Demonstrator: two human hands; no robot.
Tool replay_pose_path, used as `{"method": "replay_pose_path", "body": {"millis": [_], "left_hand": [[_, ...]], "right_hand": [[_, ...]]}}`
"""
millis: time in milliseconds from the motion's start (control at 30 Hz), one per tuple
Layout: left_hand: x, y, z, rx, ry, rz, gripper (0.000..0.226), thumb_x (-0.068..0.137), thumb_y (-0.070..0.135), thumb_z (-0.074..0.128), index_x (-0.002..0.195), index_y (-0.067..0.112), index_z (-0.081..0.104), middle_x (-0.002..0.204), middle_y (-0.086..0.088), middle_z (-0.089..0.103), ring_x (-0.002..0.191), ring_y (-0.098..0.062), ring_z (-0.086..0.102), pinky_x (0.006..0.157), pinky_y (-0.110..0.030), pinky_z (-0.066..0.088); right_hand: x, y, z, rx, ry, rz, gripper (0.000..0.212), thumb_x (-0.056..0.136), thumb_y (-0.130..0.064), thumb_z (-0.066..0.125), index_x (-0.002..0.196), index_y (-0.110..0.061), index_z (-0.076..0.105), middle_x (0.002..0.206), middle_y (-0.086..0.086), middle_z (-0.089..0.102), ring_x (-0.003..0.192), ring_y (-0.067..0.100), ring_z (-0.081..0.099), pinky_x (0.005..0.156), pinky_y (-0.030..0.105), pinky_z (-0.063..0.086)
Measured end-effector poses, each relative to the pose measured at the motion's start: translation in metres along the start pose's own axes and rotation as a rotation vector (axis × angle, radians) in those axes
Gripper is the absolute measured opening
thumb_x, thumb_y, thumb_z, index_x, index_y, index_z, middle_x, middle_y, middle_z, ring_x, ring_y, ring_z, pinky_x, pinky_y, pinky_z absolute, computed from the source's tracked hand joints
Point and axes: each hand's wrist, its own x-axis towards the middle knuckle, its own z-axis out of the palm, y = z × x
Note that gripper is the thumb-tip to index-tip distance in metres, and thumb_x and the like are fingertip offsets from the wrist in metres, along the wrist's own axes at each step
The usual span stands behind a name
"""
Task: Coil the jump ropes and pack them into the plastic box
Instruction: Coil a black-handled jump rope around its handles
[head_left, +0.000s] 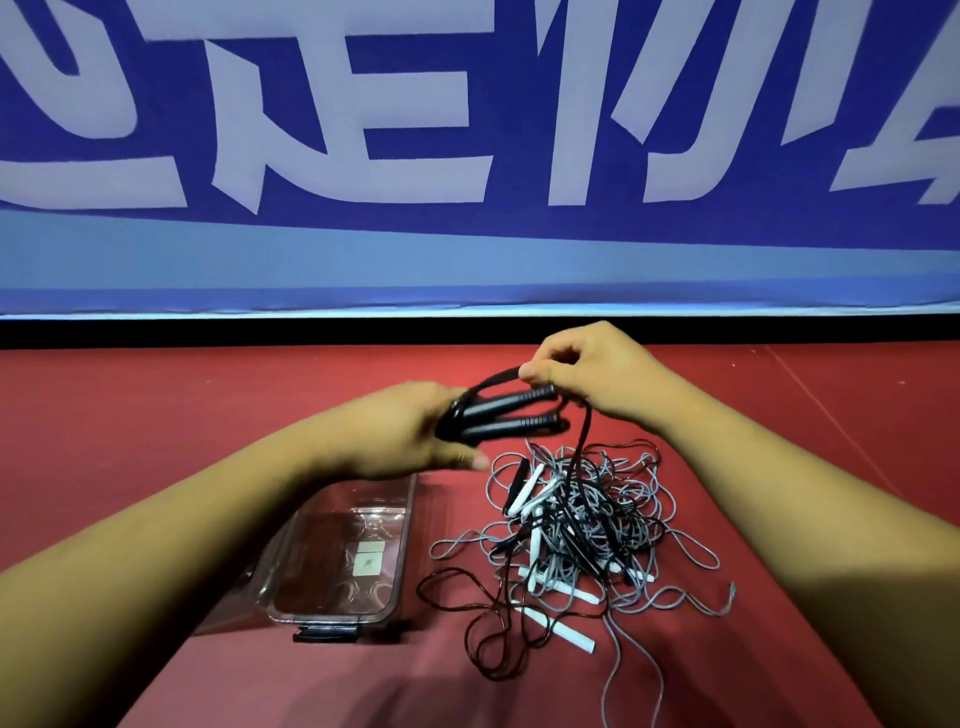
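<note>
Head view: both hands raised above a red floor (208, 415), a jump rope between them.

Left hand (400, 431): closed about the left ends of two black handles (504, 413), which lie side by side and point right. The thumb (475, 460) sticks out to the right beneath them. The other fingers are mostly hidden behind the handles, and motion blur softens this hand, so the exact wrap of the fingers cannot be made out.

Right hand (602, 374): held slightly farther and to the right, fingers curled, with thumb and forefinger pinching a loop of the black rope (586, 431) just above the handles' right ends. From this hand the rope hangs down into the pile (571, 519).

Pile: a loose tangle of grey and black ropes with several white handles (563, 631), lying on the floor below the right hand. Single ropes cannot be traced through it, and their number cannot be told. One grey strand runs off the near edge of the picture.

Box (408, 519): clear plastic, open, resting on the floor just left of the pile. A pale label (369, 558) shows through the bottom and a dark latch (326, 634) sits at the near end. The left forearm crosses over the far left part and hides it. No rope is seen inside.

Far side: a blue banner (467, 249) with large white characters, cut off at the top and both sides.
</note>
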Motion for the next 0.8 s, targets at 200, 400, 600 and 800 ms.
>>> {"method": "replay_pose_path", "body": {"millis": [200, 400, 600, 800], "left_hand": [[0.006, -0.017, -0.012, -0.394, 0.412, -0.191, 0.022, 0.085, 0.013, 0.075, 0.081, 0.022, 0.054, 0.052, 0.009, 0.047, 0.041, -0.009, 0.04, 0.042, -0.023, 0.035], [0.01, -0.062, -0.025, -0.454, 0.662, -0.477, 0.018, 0.085, 0.003, 0.067, 0.079, 0.012, 0.053, 0.057, -0.007, 0.047, 0.042, -0.017, 0.038, 0.039, -0.023, 0.034], [0.012, -0.097, -0.025, -0.139, 0.695, -0.641, 0.003, 0.082, 0.002, 0.06, 0.082, 0.004, 0.059, 0.058, -0.01, 0.054, 0.045, -0.026, 0.05, 0.045, -0.027, 0.042], [0.016, -0.105, -0.006, 0.31, 0.566, -0.66, 0.028, 0.087, 0.006, 0.05, 0.111, 0.008, 0.064, 0.093, -0.022, 0.068, 0.081, -0.042, 0.063, 0.063, -0.037, 0.043]], "right_hand": [[-0.003, 0.014, 0.036, 0.361, -0.224, 0.194, 0.023, 0.101, -0.017, 0.048, 0.085, -0.007, 0.06, 0.054, -0.005, 0.042, 0.047, 0.014, 0.044, 0.051, 0.025, 0.04], [-0.01, 0.003, 0.066, 0.501, -0.394, 0.373, 0.023, 0.106, -0.021, 0.034, 0.095, -0.012, 0.052, 0.056, -0.006, 0.035, 0.042, 0.007, 0.03, 0.043, 0.02, 0.028], [-0.014, -0.029, 0.076, 0.352, -0.421, 0.331, 0.019, 0.104, -0.018, 0.038, 0.099, -0.01, 0.055, 0.061, 0.002, 0.035, 0.042, 0.01, 0.028, 0.039, 0.017, 0.026], [-0.014, -0.051, 0.068, -0.159, -0.326, -0.067, 0.022, 0.094, -0.028, 0.06, 0.096, -0.009, 0.071, 0.067, -0.002, 0.062, 0.058, 0.008, 0.047, 0.053, 0.017, 0.035]]}}
